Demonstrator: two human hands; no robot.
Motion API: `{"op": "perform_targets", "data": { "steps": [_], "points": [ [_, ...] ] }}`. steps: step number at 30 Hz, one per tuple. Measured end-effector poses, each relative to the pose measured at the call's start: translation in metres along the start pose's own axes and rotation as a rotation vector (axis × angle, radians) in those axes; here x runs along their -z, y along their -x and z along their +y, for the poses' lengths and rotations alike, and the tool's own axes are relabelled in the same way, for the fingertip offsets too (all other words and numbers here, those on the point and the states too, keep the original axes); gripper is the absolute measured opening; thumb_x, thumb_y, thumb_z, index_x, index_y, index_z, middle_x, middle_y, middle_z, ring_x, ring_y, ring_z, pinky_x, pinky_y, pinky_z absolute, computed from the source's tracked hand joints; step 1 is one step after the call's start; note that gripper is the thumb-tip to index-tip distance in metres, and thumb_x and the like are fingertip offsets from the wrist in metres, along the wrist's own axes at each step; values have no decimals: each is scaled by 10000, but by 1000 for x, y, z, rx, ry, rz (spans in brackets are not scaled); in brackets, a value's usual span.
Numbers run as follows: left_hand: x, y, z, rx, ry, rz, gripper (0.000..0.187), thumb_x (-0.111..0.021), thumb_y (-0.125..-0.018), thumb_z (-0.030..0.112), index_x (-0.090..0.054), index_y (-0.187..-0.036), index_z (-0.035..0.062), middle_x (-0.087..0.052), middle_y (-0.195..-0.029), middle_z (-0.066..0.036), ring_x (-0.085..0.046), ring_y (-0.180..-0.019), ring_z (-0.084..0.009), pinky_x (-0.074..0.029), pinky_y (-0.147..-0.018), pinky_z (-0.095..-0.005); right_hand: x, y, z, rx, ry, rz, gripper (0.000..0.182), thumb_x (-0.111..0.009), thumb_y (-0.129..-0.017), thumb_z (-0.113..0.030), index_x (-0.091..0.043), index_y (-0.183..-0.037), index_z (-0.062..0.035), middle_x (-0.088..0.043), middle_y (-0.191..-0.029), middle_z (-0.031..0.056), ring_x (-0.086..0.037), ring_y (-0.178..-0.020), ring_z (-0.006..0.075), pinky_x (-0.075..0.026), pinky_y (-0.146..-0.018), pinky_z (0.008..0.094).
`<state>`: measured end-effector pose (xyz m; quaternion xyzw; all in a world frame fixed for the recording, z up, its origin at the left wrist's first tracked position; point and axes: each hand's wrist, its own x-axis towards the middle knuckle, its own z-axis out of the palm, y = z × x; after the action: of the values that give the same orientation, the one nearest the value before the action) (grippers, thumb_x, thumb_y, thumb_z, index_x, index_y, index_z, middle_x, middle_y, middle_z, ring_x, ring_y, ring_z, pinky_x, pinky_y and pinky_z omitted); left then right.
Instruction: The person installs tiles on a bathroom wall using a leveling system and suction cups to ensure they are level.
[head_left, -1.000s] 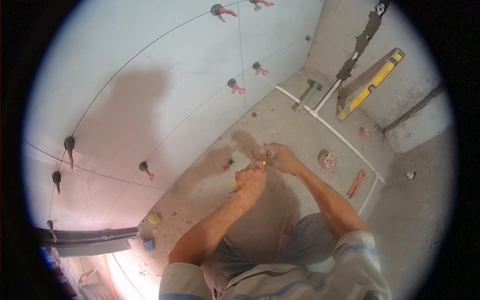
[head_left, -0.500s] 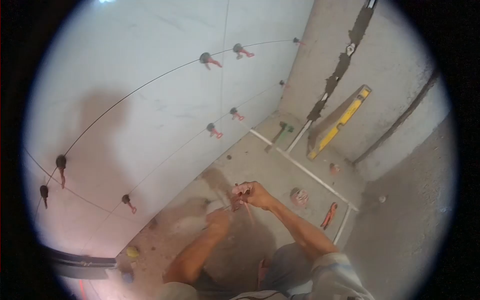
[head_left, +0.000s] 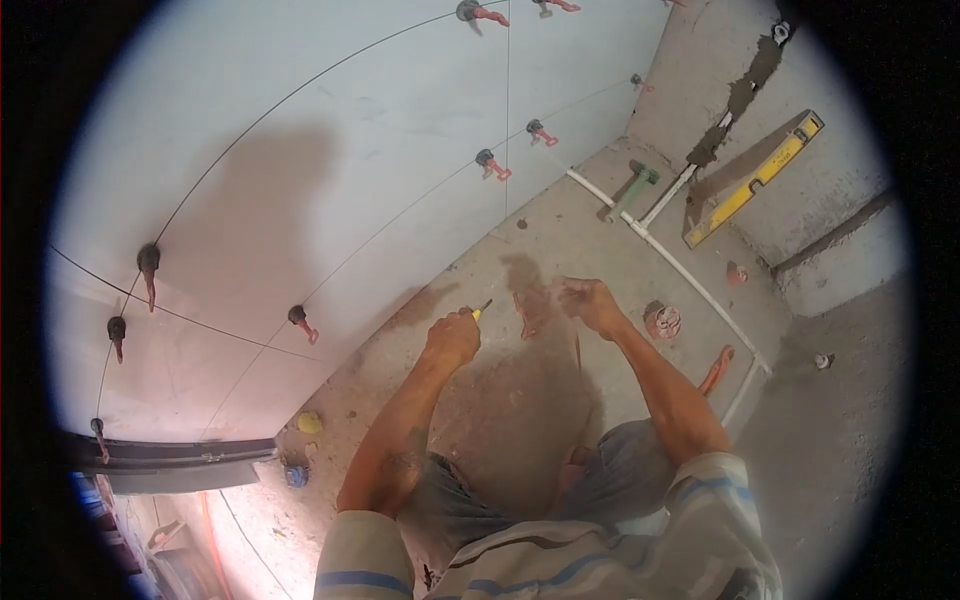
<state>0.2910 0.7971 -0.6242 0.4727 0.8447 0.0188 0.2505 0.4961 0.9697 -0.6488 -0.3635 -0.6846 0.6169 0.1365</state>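
My left hand [head_left: 455, 338] is wrapped round a small yellow-handled tool [head_left: 478, 313], whose narrow dark tip points up and to the right over the floor. Further right, my right hand [head_left: 590, 304] has its fingertips pinched together. A thin strand [head_left: 578, 348] shows just below it; what the fingers hold is too blurred to make out. A gap separates the hands, with a reddish-brown patch [head_left: 527, 315] visible between them. Both forearms reach forward above the bent knees.
Black tile clips with red handles [head_left: 492, 166] line the joints of the tiled wall [head_left: 400, 130] at left. White pipe [head_left: 690, 278] crosses the floor beside a green-headed hammer [head_left: 632, 188]. A yellow level [head_left: 755, 180] leans right; red pliers [head_left: 717, 370] and a round reddish thing [head_left: 662, 320] lie nearer.
My hands were close together and have moved apart, the left with the yellow-handled tool now showing. The view has shifted, so the wall and floor items appear higher and further right.
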Motion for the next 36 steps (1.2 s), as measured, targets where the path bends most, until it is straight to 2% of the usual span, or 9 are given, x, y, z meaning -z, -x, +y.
{"op": "perform_targets", "data": {
  "steps": [5,8,13,16,20,25,31,34,36],
  "points": [
    [-6,5,8,-209,86,63,289,-448,-902,178,-533,-1029,-67,-631,-877,-280,-624,-833,-434,-482,-790,-491,4,-1,20,14,235,-14,151,-601,-821,-3,-681,-949,7,-626,-779,27,-585,-735,105,-476,-655,266],
    [-5,6,12,-362,82,-11,288,-446,-910,192,-520,-1017,-66,-623,-860,-280,-616,-796,-438,-468,-780,-500,9,4,24,-36,294,-7,153,-617,-802,8,-642,-954,7,-626,-912,68,-619,-781,128,-486,-665,279],
    [0,21,34,-465,199,-20,298,-440,-938,214,-469,-1122,-19,-618,-836,-263,-611,-766,-433,-433,-766,-544,12,22,-1,37,113,-31,443,-626,-750,39,-568,-1184,-28,-478,-1263,101,-622,-918,181,-505,-767,290],
    [-10,26,39,-508,141,36,320,-431,-952,225,-430,-1200,21,-626,-821,-257,-620,-751,-434,-454,-724,-533,7,19,-2,118,245,-75,555,-632,-737,26,-531,-1273,-75,-480,-1284,116,-559,-1094,236,-480,-871,306],
    [-15,23,45,-502,27,33,338,-415,-971,261,-422,-1225,38,-633,-866,-265,-631,-763,-441,-484,-693,-520,1,21,-8,247,371,-96,592,-609,-754,114,-474,-1305,-53,-471,-1272,120,-581,-1046,259,-533,-788,321],
    [-15,25,54,-474,-39,27,325,-425,-959,219,-429,-1214,18,-627,-923,-271,-642,-807,-425,-493,-710,-510,-2,15,3,417,341,-147,622,-633,-740,90,-488,-1311,-107,-484,-1246,130,-513,-1130,280,-487,-915,353],
    [-32,28,61,-471,-222,102,368,-508,-858,82,-427,-1185,-65,-632,-915,-246,-667,-819,-371,-521,-709,-462,-14,18,-13,221,275,-108,561,-640,-711,108,-565,-1229,-95,-548,-1162,74,-540,-1072,214,-496,-829,316],
    [-43,29,64,-425,-239,110,376,-524,-833,56,-434,-1173,-77,-637,-915,-221,-676,-806,-348,-538,-674,-436,-15,36,-49,55,267,-234,512,-640,-746,44,-577,-1237,-86,-524,-1278,119,-543,-1101,205,-487,-874,326],
    [-48,30,65,-413,-233,99,368,-526,-834,56,-443,-1167,-75,-638,-918,-211,-679,-801,-339,-545,-653,-424,-16,28,-20,30,152,-230,514,-630,-737,61,-578,-1231,-70,-529,-1257,119,-552,-1069,209,-492,-842,321]
  ]
}}
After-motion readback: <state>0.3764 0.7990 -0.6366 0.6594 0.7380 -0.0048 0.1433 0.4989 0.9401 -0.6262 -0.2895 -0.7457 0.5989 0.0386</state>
